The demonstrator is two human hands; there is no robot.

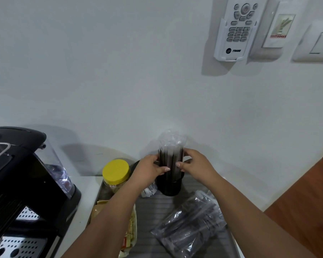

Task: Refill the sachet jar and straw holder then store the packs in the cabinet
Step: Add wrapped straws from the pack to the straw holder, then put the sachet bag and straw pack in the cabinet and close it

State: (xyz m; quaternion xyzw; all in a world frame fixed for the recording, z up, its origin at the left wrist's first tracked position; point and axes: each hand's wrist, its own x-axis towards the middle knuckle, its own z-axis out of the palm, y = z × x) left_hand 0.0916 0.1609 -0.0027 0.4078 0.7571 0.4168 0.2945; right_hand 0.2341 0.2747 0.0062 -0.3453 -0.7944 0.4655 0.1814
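Single head view, wide-angle, looking forward-down, close over tray (175,211), facing wall (119,71).

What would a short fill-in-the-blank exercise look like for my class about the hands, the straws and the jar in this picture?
1. Both hands, left hand and right hand, hold a bundle of dark wrapped straws standing in the ____ cylindrical holder.
2. The clear plastic jar left of the holder has a ____ lid.
3. The clear plastic pack of straws lies on the grey ribbed tray, on its ____ side.

Missing words: black; yellow; right
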